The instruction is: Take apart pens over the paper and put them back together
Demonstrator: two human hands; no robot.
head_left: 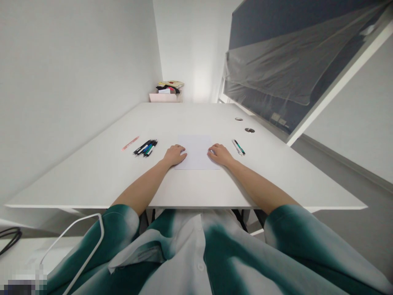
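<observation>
Pink pen (130, 143) lay farthest left of the sheet of paper (196, 149), slanting across the white desk (190, 116). Nearer the sheet sat a bunch of black, blue and green pens (145, 148), side by side. A white cable (82, 241) looped below the desk's near edge, well left of and nearer the person than the sheet.

Next came the left hand (175, 155), palm down at the sheet's left edge, its fingers (182, 153) loosely curled, open and gripping nothing. The sheet lay flat on the desk between both hands, unheld. The right hand (220, 154) mirrored the left at the sheet's right edge, equally relaxed and open. Light, even contact from both sides suited thin paper, steadying it without creasing it.

Two pens (238, 147) lay together right of the right hand. Farther right and beyond the sheet, two round desk grommets (249, 130) were set into the smooth, matte surface. A pink box (166, 97) stood past the desk's far end, beyond the sheet, holding cloth and papers. White walls rose around the desk, and a dark panel (270, 69) draped in clear plastic leaned right of the sheet, above a grey floor (346, 192).
</observation>
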